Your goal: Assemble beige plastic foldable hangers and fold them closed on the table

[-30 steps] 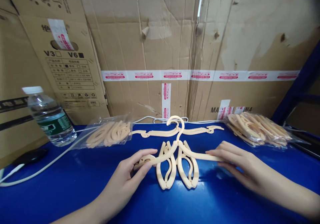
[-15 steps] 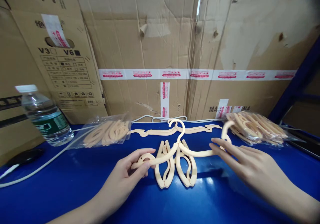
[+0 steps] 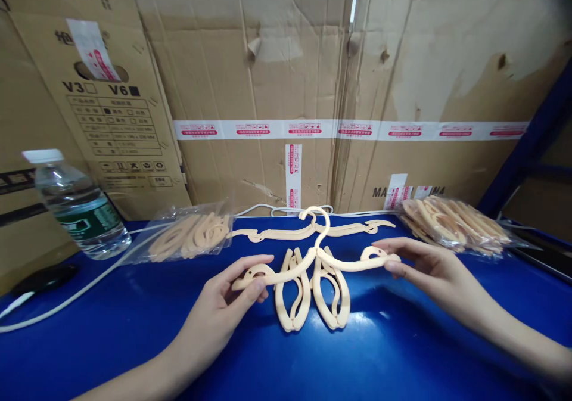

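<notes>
A cream plastic folding hanger (image 3: 318,252) is held up above the blue table, its hook at the top and both arms spread out. My left hand (image 3: 239,297) pinches the end of its left arm between thumb and fingers. At the other side my right hand (image 3: 422,264) grips the tip of the right arm, where the curled end piece lies folded in. Behind and below the held one, a folded hanger (image 3: 330,300) rests on the table, partly covered by it. Farther back an unfolded hanger (image 3: 286,233) lies stretched out sideways.
Clear bags of folded hangers lie at left (image 3: 190,237) and right (image 3: 451,225). A water bottle (image 3: 84,210) stands on the left by a black mouse-like object (image 3: 44,280) and a white cable (image 3: 89,294). Cardboard boxes (image 3: 250,174) wall off the back.
The right end piece, which stood up from the hanger's arm, is now folded inward along it. My right hand has turned and closed on that tip; my left hand keeps its hold.
</notes>
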### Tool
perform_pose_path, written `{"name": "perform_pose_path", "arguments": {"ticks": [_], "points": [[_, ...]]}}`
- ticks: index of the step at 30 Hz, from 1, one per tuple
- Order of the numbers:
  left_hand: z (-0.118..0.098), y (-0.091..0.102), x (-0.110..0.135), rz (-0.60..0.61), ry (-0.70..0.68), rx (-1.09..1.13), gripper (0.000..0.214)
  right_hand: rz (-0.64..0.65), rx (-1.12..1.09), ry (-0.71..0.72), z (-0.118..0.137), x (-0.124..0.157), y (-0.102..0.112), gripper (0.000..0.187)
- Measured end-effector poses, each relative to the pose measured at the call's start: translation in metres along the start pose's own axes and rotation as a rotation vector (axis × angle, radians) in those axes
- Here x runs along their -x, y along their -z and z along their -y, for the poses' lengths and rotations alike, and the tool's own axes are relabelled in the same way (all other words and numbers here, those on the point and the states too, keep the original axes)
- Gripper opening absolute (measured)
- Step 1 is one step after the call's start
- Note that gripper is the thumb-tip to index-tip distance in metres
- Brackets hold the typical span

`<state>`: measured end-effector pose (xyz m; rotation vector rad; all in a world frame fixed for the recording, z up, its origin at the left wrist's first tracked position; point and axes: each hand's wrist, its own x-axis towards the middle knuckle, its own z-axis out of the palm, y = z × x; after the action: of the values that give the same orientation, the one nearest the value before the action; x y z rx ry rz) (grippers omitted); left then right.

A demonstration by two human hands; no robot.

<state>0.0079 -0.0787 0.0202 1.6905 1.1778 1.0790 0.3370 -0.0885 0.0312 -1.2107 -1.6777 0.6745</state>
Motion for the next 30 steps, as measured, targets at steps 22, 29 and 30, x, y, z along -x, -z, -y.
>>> {"name": "perform_pose_path", "arguments": {"ticks": [22,29,30], "points": [[-0.001,-0.029,0.019,0.155,-0.015,0.423,0.044,0.554,-0.261,-0.080,0.026,0.040,-0.029,0.033],[-0.009,-0.024,0.024,0.261,-0.097,0.252,0.013,0.518,-0.357,-0.103,0.020,0.038,-0.032,0.038],[-0.009,-0.023,0.025,0.277,-0.110,0.239,0.018,0.503,-0.351,-0.106,0.019,0.038,-0.032,0.038]]}}
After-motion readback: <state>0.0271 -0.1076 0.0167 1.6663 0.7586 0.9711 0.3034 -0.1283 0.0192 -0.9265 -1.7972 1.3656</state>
